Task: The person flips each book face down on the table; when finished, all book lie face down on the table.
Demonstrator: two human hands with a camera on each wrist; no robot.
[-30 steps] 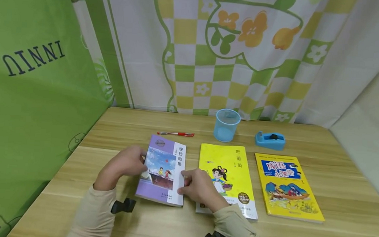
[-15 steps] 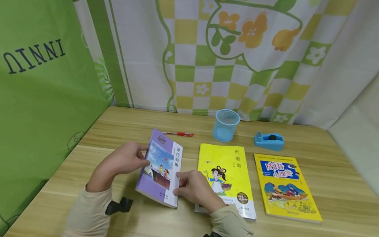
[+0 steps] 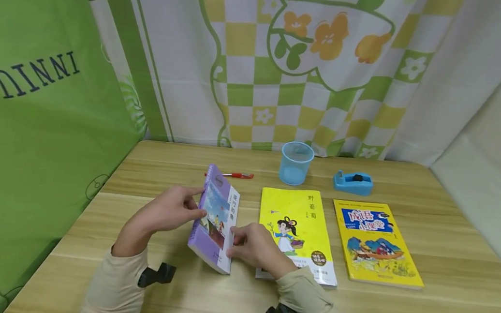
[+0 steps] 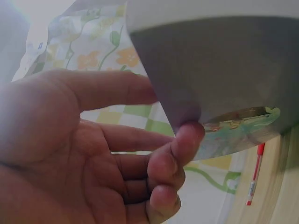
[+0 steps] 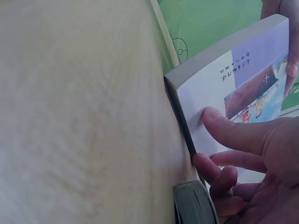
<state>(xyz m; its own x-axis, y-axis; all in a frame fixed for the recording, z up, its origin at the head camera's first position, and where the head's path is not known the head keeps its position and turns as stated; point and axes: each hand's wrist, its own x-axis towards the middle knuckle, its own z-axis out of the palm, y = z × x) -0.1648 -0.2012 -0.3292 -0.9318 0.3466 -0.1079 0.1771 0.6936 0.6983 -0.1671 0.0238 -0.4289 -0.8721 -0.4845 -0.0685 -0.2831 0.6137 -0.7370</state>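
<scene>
Both hands hold a paperback book (image 3: 219, 212) with a purple and white cover, its spine side raised so that it leans steeply over the table. My left hand (image 3: 170, 209) pinches the spine edge at the book's left. In the left wrist view the shaded back cover (image 4: 205, 70) faces the camera, with fingertips against its edge. My right hand (image 3: 255, 246) grips the opposite edge low down. In the right wrist view, that hand's thumb (image 5: 224, 126) lies on the front cover, while its other fingers are at the edge near the table.
A yellow book with a girl on it (image 3: 290, 217) lies under the right forearm's side. Another yellow book (image 3: 379, 248) lies farther right. Behind stand a blue mesh cup (image 3: 296, 164) and a blue tape dispenser (image 3: 353, 184). A red pen (image 3: 240, 175) lies behind the held book.
The purple book has gone from lying nearly flat to a steep tilt, its left edge rising with my left hand. My right hand has kept its grip on the right edge.
</scene>
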